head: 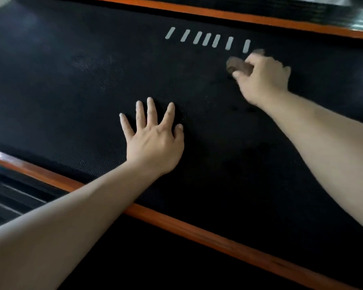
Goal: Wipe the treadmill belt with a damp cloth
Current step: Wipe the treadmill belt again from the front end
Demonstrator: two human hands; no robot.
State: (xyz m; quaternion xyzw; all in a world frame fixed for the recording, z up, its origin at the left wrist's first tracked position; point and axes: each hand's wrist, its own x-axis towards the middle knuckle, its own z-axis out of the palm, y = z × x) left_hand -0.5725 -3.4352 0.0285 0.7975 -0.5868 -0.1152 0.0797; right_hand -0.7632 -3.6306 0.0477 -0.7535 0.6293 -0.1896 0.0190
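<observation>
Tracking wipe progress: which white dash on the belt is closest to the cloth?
The rightmost dash, just beyond the brown cloth gripped by the right hand. The other six in the row lie farther left.

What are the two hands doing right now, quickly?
Left hand: open, fingers spread, pressing flat on the treadmill belt.
Right hand: closed around a brown cloth, held against the belt near the white stripes.

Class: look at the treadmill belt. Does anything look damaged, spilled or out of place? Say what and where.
Nothing damaged or askew. Only faint pale smudges mark the belt left of the white marks, away from the cloth in the right hand.
</observation>
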